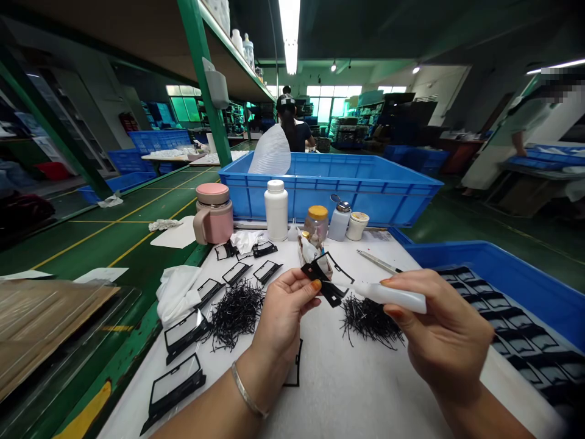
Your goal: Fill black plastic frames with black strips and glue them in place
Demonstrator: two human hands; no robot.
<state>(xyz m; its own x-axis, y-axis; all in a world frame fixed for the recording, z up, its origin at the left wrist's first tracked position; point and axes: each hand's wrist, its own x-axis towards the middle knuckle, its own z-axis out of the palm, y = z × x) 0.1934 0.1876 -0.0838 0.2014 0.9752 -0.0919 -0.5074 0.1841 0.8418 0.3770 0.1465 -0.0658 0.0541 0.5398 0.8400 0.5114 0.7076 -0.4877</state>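
Observation:
My left hand [290, 305] pinches a black plastic frame [329, 292] between thumb and fingers, above the middle of the white tabletop [338, 390]. In my right hand [445, 332] is a white squeeze bottle [397, 297], its narrow tip pointing left at the frame. Whether the tip touches the frame I cannot tell. Below and to either side lie two heaps of thin black strips, a left heap [235, 314] and a right heap [369, 320]. Several similar black frames, one a near-left frame [176, 387], lie along the table's left side. Another frame [297, 369] is partly hidden under my left forearm.
Behind stand a pink mug [214, 216], a white bottle [276, 210], a yellow-lidded jar [317, 221] and a pump bottle [340, 218]. Tweezers [379, 262] lie at the back right. A blue crate [365, 177] is beyond; another blue bin [479, 256] holds rows of frames. Other people are farther off.

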